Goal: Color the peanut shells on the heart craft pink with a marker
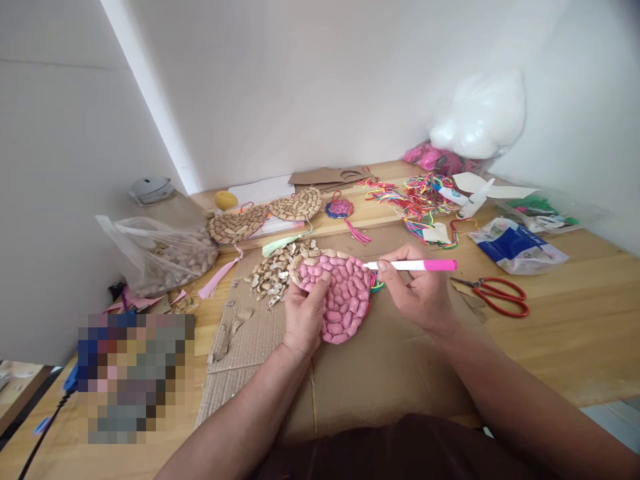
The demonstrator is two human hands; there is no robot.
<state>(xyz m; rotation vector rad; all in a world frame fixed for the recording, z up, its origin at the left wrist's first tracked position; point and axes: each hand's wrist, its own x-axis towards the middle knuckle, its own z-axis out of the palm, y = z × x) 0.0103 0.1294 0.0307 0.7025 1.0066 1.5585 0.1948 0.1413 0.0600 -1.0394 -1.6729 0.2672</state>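
Note:
My left hand (304, 313) grips the left edge of a round piece covered in peanut shells (343, 293), most of them coloured pink, a few at its top left still tan. My right hand (417, 293) holds a pink-capped white marker (413, 265) with its tip touching the piece's upper right edge. The piece is held just above a sheet of brown cardboard (380, 360) that covers the wooden table (560, 320).
A pile of loose peanut shells (273, 272) lies just behind the piece. A plastic bag of peanuts (165, 257) sits at left. Two uncoloured shell pieces (265, 215), tangled coloured cords (423, 197), red scissors (500, 295) and a blue-white packet (515, 247) lie around.

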